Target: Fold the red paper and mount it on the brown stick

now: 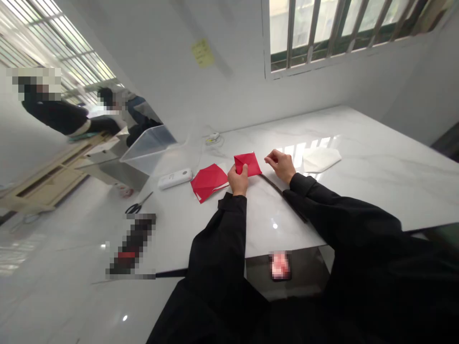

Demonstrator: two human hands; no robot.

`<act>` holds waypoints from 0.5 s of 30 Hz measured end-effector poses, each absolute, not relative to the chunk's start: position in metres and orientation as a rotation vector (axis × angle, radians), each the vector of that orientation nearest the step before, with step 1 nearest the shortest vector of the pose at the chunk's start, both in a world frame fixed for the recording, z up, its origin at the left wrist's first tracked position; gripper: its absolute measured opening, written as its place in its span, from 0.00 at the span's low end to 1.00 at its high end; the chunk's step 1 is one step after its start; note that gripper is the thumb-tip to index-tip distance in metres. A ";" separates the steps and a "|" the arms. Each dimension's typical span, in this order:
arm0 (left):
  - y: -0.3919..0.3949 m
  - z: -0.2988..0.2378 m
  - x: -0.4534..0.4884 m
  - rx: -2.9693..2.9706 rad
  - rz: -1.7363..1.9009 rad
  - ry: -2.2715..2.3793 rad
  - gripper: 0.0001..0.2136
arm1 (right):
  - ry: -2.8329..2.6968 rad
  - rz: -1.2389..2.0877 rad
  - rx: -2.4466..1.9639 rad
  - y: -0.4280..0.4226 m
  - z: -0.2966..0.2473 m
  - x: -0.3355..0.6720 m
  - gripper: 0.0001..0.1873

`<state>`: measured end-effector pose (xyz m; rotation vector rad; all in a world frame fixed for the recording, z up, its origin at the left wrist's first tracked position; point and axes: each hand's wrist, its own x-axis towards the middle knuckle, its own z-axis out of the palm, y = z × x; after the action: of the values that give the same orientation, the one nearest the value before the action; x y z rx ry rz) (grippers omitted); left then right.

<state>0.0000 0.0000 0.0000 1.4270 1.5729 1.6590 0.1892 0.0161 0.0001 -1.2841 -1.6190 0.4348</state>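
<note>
My left hand grips a small red paper envelope by its lower left part, thumb on top, with its folded flaps facing up. To the right of the envelope and apart from it, my right hand is closed in a pinch; whatever is between its fingertips, if anything, is too small to make out. Red paper sheets lie on the table left of my left hand. Beyond my right hand lies a white paper piece. A thin dark strip runs from near the envelope towards my right sleeve.
On the white marbled table are a white oblong device, scissors, a small cable and a blurred-out dark object. A clear plastic bin stands at left. A phone lies below the table edge. Two people sit far left.
</note>
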 end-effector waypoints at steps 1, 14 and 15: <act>0.000 0.001 0.000 1.427 1.660 1.575 0.08 | -1.604 0.475 -1.274 0.011 -0.001 0.190 0.09; 0.000 0.000 -0.001 1.415 1.669 1.564 0.09 | -1.450 0.820 -1.321 0.014 -0.011 0.205 0.11; 0.001 0.000 -0.002 1.410 1.671 1.556 0.09 | -1.415 0.832 -1.322 0.015 -0.012 0.204 0.10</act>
<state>-0.0016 0.0006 -0.0001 1.4103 1.5559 1.6711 0.2045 0.0153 -0.0124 -1.3220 -1.4150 0.8317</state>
